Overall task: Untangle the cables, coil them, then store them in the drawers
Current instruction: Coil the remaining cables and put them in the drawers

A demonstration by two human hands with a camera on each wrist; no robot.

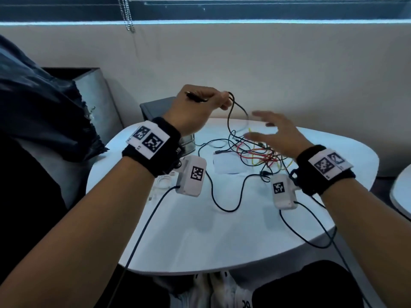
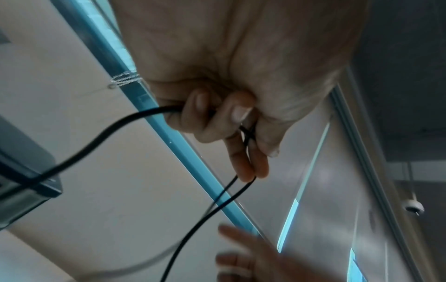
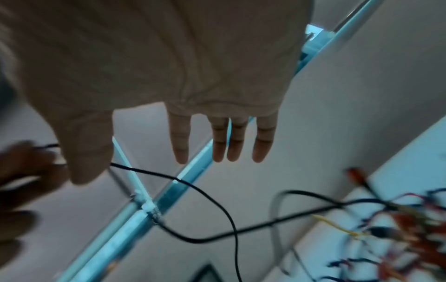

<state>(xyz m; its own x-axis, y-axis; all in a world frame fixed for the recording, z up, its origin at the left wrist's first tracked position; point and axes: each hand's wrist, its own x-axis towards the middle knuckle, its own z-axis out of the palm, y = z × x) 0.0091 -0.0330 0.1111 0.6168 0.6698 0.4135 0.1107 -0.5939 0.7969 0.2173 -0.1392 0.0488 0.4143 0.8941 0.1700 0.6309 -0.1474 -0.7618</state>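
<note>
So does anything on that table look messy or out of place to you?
Yes: the cable pile on the white table is a knot of black, red and yellow leads crossing one another. The left hand grips a black cable lifted out of it, still running into the tangle. The right hand hovers open above.

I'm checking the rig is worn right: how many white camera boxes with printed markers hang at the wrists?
2: one white camera box under the left wrist, one white camera box under the right wrist, both above the table.
</note>
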